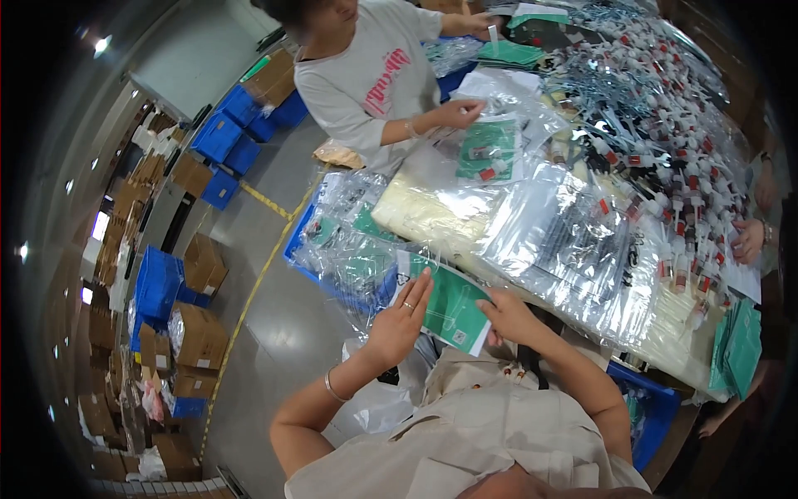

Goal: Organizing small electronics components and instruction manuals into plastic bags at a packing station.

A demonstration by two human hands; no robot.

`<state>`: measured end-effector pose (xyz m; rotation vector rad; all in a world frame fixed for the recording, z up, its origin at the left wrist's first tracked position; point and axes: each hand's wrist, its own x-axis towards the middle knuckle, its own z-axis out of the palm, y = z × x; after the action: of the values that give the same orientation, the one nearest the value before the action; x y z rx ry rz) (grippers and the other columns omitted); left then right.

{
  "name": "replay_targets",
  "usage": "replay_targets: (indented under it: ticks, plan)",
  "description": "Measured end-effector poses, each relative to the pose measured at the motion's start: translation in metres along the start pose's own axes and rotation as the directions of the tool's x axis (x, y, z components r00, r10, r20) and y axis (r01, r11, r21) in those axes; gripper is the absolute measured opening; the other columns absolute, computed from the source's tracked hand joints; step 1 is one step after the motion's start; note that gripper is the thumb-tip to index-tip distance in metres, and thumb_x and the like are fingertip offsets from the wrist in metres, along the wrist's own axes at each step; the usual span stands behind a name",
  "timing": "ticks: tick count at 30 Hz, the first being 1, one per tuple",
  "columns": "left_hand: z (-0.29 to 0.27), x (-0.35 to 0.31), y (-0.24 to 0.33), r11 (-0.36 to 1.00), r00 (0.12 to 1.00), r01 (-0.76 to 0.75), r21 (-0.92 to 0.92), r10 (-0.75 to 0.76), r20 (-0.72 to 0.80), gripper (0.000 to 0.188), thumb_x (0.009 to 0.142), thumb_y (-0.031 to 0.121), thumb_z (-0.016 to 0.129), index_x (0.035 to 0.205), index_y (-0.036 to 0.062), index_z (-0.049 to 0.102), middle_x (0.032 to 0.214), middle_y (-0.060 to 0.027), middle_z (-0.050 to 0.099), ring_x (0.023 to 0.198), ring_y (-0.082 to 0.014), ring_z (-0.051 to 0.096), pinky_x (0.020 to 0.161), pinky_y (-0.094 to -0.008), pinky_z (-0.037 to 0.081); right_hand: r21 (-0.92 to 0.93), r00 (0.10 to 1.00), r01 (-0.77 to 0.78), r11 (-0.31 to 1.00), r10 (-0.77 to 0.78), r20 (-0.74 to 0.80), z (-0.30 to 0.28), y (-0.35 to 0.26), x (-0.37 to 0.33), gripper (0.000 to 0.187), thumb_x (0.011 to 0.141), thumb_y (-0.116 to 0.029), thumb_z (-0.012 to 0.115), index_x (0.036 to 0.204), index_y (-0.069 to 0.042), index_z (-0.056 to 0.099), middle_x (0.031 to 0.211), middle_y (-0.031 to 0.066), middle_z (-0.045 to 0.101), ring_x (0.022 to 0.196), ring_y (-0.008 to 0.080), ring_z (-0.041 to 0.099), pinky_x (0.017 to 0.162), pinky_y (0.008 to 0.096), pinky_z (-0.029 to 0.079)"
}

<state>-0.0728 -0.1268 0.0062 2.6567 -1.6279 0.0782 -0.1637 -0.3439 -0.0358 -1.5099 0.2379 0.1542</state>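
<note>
Close in front of my body is a green printed card (454, 304) with a white line drawing and a small square code; clear plastic shows at its far left edge. My right hand (509, 317) pinches the card's right edge between thumb and fingers. Against its left side, my left hand (399, 324) lies with fingers stretched out straight. Just beyond, a blue bin (293, 241) holds clear bags with green cards (363, 268) inside. Whether the card in my hands sits fully inside a bag I cannot tell.
The plastic-covered table (440, 212) carries flat clear bags (561, 241), a heap of small red-and-white capped tubes (665, 158) and a green card stack (736, 349). A co-worker (366, 83) stands across, hands over the table; another person's hand (748, 241) shows at right. Boxes (199, 333) line the left.
</note>
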Motion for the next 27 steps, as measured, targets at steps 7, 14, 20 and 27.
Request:
replay_targets:
  ticks: [7, 14, 20, 27]
  plan:
    - [-0.014, 0.011, 0.034, 0.974, 0.990, -0.142, -0.179, 0.144, 0.002, 0.066, 0.074, -0.005, 0.048, 0.137, -0.0055, 0.028, 0.147, -0.0165, 0.025, 0.128, -0.0300, 0.038, 0.078, -0.0320, 0.053, -0.182, 0.965, -0.082, 0.980, 0.124, 0.232, 0.014, -0.009, 0.022, 0.021, 0.094, -0.012, 0.040, 0.093, 0.004, 0.053, 0.056, 0.0105, 0.059, 0.044, 0.0165, 0.059, 0.039, 0.0292, 0.047]
    - [-0.033, 0.020, 0.051, 0.933, 0.975, -0.181, -0.310, 0.211, 0.066, 0.074, 0.067, -0.011, 0.048, 0.138, -0.0024, 0.029, 0.147, -0.0163, 0.026, 0.129, -0.0322, 0.038, 0.084, -0.0355, 0.050, 0.056, 0.984, 0.031, 0.998, -0.040, 0.175, 0.010, 0.043, 0.064, 0.017, 0.088, -0.012, 0.049, 0.094, 0.001, 0.057, 0.058, 0.0128, 0.061, 0.045, 0.0215, 0.060, 0.039, 0.0301, 0.048]
    - [-0.048, 0.018, 0.055, 0.863, 0.947, -0.313, -0.397, 0.317, -0.058, 0.057, 0.067, -0.011, 0.049, 0.123, -0.0033, 0.049, 0.131, -0.0210, 0.046, 0.118, -0.0393, 0.048, 0.092, -0.0396, 0.045, -0.006, 0.812, 0.583, 0.813, -0.582, -0.031, 0.040, 0.071, 0.071, 0.028, 0.086, -0.016, 0.057, 0.110, -0.003, 0.053, 0.104, 0.0169, 0.060, 0.087, 0.0214, 0.063, 0.073, 0.0333, 0.050]
    - [-0.046, -0.002, -0.019, 0.999, 0.998, -0.006, -0.048, 0.004, -0.056, 0.049, 0.066, -0.013, 0.048, 0.114, -0.0036, 0.054, 0.120, -0.0253, 0.053, 0.107, -0.0401, 0.054, 0.087, -0.0420, 0.047, -0.706, 0.639, 0.356, 0.611, -0.711, -0.293, -0.073, -0.013, -0.092, 0.028, 0.083, -0.011, 0.058, 0.110, -0.003, 0.054, 0.108, 0.0138, 0.059, 0.093, 0.0292, 0.061, 0.078, 0.0360, 0.052]
